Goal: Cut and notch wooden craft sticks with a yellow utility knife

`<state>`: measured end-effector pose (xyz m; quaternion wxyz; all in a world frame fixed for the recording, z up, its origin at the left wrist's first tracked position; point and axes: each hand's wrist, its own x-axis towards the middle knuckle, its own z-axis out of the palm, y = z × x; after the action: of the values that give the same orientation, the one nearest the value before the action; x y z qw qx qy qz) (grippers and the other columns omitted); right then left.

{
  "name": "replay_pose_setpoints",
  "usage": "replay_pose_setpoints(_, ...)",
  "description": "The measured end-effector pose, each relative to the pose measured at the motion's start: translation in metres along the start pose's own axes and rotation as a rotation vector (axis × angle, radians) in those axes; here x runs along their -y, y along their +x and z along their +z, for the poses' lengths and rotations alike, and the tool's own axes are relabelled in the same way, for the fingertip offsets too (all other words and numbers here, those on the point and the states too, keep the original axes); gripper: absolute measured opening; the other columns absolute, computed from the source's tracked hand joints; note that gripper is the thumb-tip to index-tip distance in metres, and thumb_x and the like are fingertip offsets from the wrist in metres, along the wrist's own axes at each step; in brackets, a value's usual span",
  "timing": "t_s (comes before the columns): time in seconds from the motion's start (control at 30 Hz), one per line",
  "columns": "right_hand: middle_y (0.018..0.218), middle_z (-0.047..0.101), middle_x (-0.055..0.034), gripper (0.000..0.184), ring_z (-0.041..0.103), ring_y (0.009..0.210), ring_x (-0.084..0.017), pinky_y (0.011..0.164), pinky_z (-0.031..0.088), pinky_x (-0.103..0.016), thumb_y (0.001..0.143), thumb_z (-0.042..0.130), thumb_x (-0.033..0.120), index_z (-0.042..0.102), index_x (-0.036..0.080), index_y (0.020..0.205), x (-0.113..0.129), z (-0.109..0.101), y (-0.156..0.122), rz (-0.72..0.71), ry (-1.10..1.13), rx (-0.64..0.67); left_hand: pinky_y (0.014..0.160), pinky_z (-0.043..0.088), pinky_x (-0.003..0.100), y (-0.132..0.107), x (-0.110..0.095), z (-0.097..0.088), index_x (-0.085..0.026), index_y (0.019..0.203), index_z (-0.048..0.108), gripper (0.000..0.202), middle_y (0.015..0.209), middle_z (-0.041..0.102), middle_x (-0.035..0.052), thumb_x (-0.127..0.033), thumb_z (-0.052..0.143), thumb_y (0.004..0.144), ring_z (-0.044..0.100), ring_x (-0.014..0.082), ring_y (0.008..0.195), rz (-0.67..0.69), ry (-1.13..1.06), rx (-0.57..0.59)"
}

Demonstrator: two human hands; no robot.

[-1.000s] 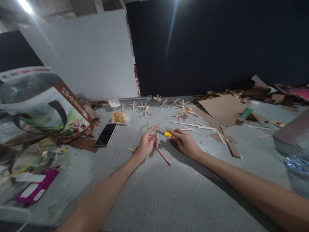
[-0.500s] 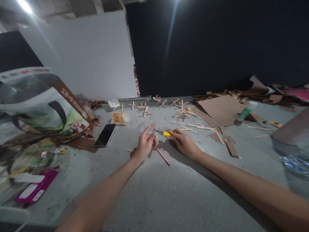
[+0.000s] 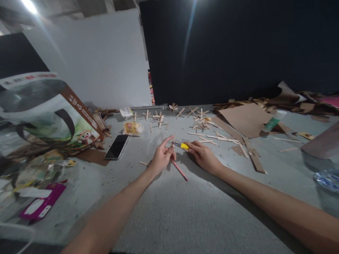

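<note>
My left hand [image 3: 160, 157] rests on the grey table with the forefinger stretched out and the other fingers curled round a small wooden stick. A pink pencil [image 3: 180, 171] lies on the table just under that hand, slanting toward me. My right hand [image 3: 203, 155] is closed on a yellow-handled cutter [image 3: 182, 145], whose blade points left at the stick in my left fingers. The two hands almost touch at the middle of the table.
A black phone [image 3: 117, 146] lies left of my hands. A printed shopping bag [image 3: 45, 113] and a purple packet [image 3: 39, 207] crowd the left side. Several stick crosses [image 3: 156, 118] and loose sticks [image 3: 219, 138] lie beyond, with brown cardboard [image 3: 245, 120] and a glue bottle [image 3: 272, 122] at right.
Both hands stay in place, with only slight finger shifts; the view has moved a little.
</note>
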<state>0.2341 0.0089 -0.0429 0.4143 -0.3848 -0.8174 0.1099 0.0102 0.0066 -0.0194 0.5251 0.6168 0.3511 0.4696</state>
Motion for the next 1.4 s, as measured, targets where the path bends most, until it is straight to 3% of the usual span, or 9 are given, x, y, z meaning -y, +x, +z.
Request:
replay_pose_setpoints(0.43, 0.108, 0.070, -0.0137, 0.036, 0.067, 0.099, -0.029, 0.087, 0.057, -0.042, 0.109, 0.047, 0.035, 0.072, 0.023, 0.133, 0.0013, 0.0003, 0.0003, 0.001, -0.098, -0.023, 0.054, 0.042, 0.025, 0.0014, -0.0044, -0.0016, -0.005, 0.156, 0.038, 0.096, 0.060, 0.069, -0.0020, -0.054, 0.080, 0.085, 0.061, 0.0153, 0.053, -0.059, -0.106, -0.029)
replay_pose_setpoints(0.73, 0.103, 0.069, -0.0135, 0.035, 0.066, 0.095, -0.030, 0.086, 0.056, -0.043, 0.107, 0.048, 0.036, 0.073, 0.019, 0.124, -0.0016, -0.0003, 0.0017, 0.105, -0.117, -0.195, 0.056, 0.043, 0.026, 0.0006, -0.0037, -0.0030, -0.008, 0.155, 0.042, 0.089, 0.059, 0.069, -0.0020, -0.050, 0.079, 0.085, 0.063, 0.0157, 0.054, -0.088, -0.106, -0.071)
replay_pose_setpoints(0.87, 0.104, 0.069, -0.0133, 0.034, 0.066, 0.096, -0.030, 0.086, 0.056, -0.043, 0.107, 0.047, 0.034, 0.071, 0.019, 0.127, -0.0012, 0.0000, 0.0024, 0.104, -0.076, -0.182, 0.056, 0.043, 0.026, 0.0007, -0.0033, -0.0028, -0.007, 0.153, 0.042, 0.092, 0.059, 0.069, -0.0024, -0.053, 0.080, 0.083, 0.064, 0.0160, 0.054, -0.096, -0.116, -0.081)
replay_pose_setpoints(1.03, 0.103, 0.069, -0.0125, 0.032, 0.066, 0.096, -0.029, 0.087, 0.055, -0.042, 0.107, 0.048, 0.032, 0.070, 0.021, 0.126, -0.0003, 0.0000, 0.0030, 0.097, -0.040, -0.160, 0.055, 0.043, 0.026, 0.0025, -0.0008, -0.0023, -0.009, 0.142, 0.049, 0.084, 0.058, 0.069, -0.0022, -0.057, 0.081, 0.081, 0.063, 0.0158, 0.052, -0.074, -0.106, -0.098)
replay_pose_setpoints(1.2, 0.102, 0.069, -0.0124, 0.031, 0.067, 0.095, -0.028, 0.086, 0.055, -0.040, 0.108, 0.046, 0.032, 0.070, 0.020, 0.122, 0.0005, -0.0008, 0.0039, 0.096, -0.023, -0.154, 0.052, 0.042, 0.025, 0.0044, 0.0011, -0.0021, -0.016, 0.115, 0.056, 0.063, 0.057, 0.068, -0.0020, -0.061, 0.080, 0.079, 0.063, 0.0160, 0.051, -0.067, -0.091, -0.103)
replay_pose_setpoints(1.4, 0.102, 0.070, -0.0128, 0.030, 0.067, 0.092, -0.028, 0.084, 0.055, -0.040, 0.108, 0.044, 0.032, 0.068, 0.018, 0.120, 0.0023, -0.0001, 0.0045, 0.084, -0.005, -0.154, 0.051, 0.043, 0.025, 0.0048, -0.0007, -0.0006, -0.021, 0.090, 0.052, 0.055, 0.056, 0.068, -0.0011, -0.067, 0.080, 0.078, 0.060, 0.0145, 0.049, -0.052, -0.047, -0.103)
